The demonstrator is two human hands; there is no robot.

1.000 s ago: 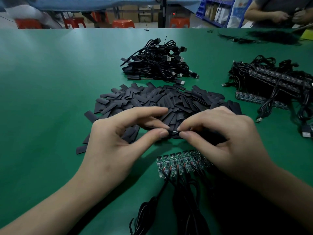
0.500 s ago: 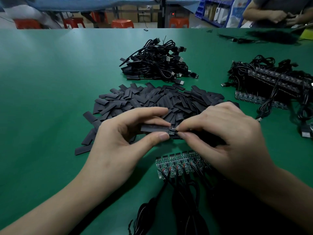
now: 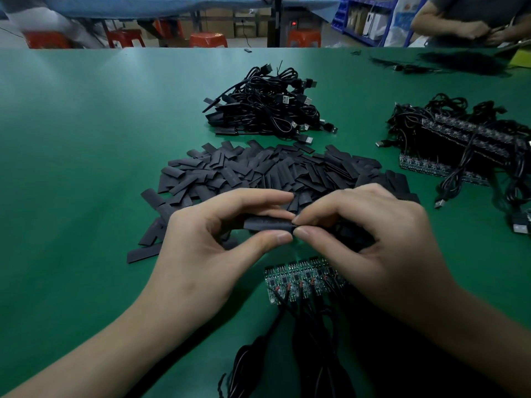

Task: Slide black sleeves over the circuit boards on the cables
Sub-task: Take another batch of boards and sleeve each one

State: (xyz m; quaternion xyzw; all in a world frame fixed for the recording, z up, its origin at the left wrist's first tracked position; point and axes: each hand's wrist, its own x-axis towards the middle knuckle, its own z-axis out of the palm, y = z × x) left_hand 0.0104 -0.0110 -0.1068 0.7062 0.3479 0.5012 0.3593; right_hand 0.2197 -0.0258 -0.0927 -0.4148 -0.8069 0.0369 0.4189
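Now pinching black sleeve [image 3: 267, 224] in left hand [image 3: 201, 248], 9 o'clock of right hand [image 3: 373, 248] clamped on cable [image 3: 342, 230]. Likely light, thin, easily flattened: grip by side edges, keeping mouth open.

Left hand [image 3: 198, 254], right hand [image 3: 376, 248]: two; held sleeve [image 3: 267, 224]: one; sleeve pile [image 3: 258, 170]: one; cable heaps [image 3: 267, 110]: at least three; stools [image 3: 208, 40]: four

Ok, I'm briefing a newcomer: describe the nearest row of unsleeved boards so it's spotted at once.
On the green table, find the heap of flat black sleeves. Nearer the person lies a short row of small circuit boards: green and uncovered, unlike the black neighbours.
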